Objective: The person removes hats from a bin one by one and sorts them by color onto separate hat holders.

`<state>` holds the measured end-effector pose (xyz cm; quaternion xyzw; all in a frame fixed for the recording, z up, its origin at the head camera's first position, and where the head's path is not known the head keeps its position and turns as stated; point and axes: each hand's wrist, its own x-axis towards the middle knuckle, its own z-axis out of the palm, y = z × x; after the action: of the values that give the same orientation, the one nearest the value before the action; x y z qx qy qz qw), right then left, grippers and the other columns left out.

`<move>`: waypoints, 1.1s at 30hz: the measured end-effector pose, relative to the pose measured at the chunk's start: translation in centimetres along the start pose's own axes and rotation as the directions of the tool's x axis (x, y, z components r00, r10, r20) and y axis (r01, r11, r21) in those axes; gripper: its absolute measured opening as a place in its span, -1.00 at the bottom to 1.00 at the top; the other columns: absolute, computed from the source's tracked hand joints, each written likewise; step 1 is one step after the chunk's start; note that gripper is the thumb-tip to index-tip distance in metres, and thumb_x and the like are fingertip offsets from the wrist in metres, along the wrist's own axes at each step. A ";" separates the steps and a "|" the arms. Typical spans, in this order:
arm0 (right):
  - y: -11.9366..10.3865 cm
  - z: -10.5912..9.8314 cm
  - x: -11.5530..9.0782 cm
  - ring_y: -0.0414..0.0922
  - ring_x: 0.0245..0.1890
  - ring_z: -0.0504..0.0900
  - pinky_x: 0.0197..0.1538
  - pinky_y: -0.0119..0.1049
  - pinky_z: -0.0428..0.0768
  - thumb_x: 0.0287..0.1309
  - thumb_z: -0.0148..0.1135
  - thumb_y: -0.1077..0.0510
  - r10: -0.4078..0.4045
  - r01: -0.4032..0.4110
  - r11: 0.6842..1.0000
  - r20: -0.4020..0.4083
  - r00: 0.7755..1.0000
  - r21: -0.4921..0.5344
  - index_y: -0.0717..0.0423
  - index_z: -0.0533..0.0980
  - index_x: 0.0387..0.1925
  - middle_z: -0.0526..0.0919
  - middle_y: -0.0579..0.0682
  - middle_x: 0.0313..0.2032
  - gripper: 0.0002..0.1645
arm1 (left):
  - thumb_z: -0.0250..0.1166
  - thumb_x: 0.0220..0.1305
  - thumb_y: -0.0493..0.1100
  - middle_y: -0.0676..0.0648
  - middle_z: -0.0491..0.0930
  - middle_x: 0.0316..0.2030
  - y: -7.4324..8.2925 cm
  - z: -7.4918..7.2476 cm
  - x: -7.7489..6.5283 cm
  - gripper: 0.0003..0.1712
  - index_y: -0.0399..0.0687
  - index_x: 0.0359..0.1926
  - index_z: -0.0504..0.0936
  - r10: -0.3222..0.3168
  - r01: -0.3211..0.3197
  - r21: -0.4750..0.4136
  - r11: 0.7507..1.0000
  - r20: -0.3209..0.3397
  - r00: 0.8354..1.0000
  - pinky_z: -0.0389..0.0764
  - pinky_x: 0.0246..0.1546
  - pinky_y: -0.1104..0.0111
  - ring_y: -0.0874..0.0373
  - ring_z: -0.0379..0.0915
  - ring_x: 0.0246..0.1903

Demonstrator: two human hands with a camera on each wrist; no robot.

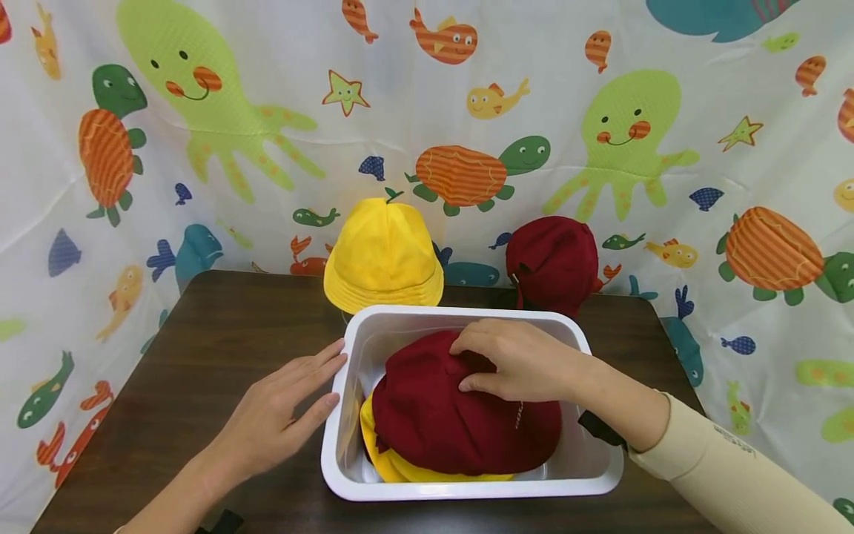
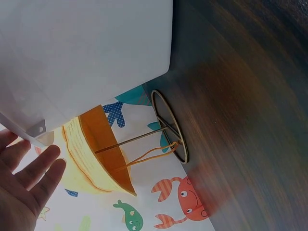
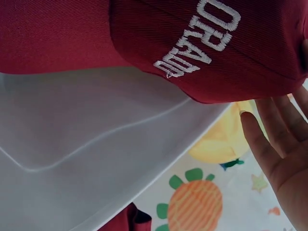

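Observation:
A white plastic bin [image 1: 470, 488] stands on the table with a maroon cap [image 1: 460, 430] on top inside it. Under that cap shows the edge of a yellow hat [image 1: 394, 463]. My right hand [image 1: 514, 360] reaches over the bin and pinches the top of the maroon cap between thumb and fingers. White embroidered letters show on the cap [image 3: 240, 53] in the right wrist view. With fairly straight fingers, my left hand [image 1: 283, 404] touches the bin's left rim; the left wrist view shows its fingertips at the rim [image 2: 21, 134].
Behind the bin, a yellow hat [image 1: 383, 256] sits on a wire stand [image 2: 168, 127]. Another maroon cap [image 1: 554, 259] is at the back right. The dark wooden table [image 1: 220, 334] meets a white curtain [image 1: 414, 96] printed with sea animals.

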<state>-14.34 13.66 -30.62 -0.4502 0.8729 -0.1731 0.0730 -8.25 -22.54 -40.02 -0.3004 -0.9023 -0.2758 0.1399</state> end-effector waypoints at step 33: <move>-0.3 0.7 -1.0 -0.28 -0.21 0.61 -0.08 -0.39 0.68 0.26 0.49 0.20 0.047 -0.039 0.989 -0.048 0.998 0.145 0.00 0.69 0.01 0.73 -0.21 -0.18 -0.71 | 0.46 0.26 -0.18 0.08 0.44 0.46 1.2 0.8 -1.1 -0.23 0.04 0.49 0.49 0.001 0.000 0.020 1.000 -0.045 0.999 0.48 0.25 0.37 0.11 0.55 0.28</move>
<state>-13.36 14.17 -31.16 -0.4203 0.8692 -0.2456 0.0866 -6.72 -21.82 -40.60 -0.2929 -0.9016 -0.2734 0.1632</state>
